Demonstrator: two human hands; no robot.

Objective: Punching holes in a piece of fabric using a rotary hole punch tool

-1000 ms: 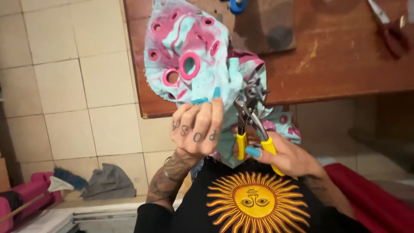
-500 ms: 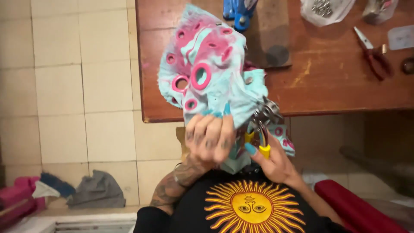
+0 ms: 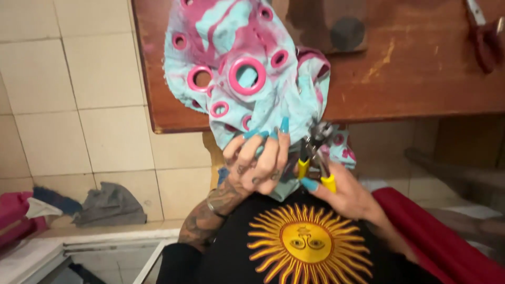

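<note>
**Two hands work a ringed cloth with pliers at the table edge**

The left hand (image 3: 258, 160) is closed on the lower edge of a turquoise and pink cloth (image 3: 247, 68), its fingers curled into the fabric and the long blue nails pointing up. The cloth is set with pink rings of several sizes. Its upper part lies on the wooden table (image 3: 415, 73), near the front left corner, and the rest hangs over the front edge down to the hands.

The right hand (image 3: 344, 197) is wrapped round the yellow handles of a pair of pliers (image 3: 314, 158), thumb across them. The metal nose of the pliers points up and meets the cloth just beside the left hand's fingertips; whether it grips the fabric or a ring cannot be made out.

Farther back on the table stands a dark wooden block (image 3: 326, 23) with a round black knob. A second pair of pliers with red handles (image 3: 486, 34) lies near the back right corner.

Below the hands is a black shirt (image 3: 305, 244) printed with a yellow sun. On the tiled floor to the left lies a grey rag (image 3: 108, 205)
</note>
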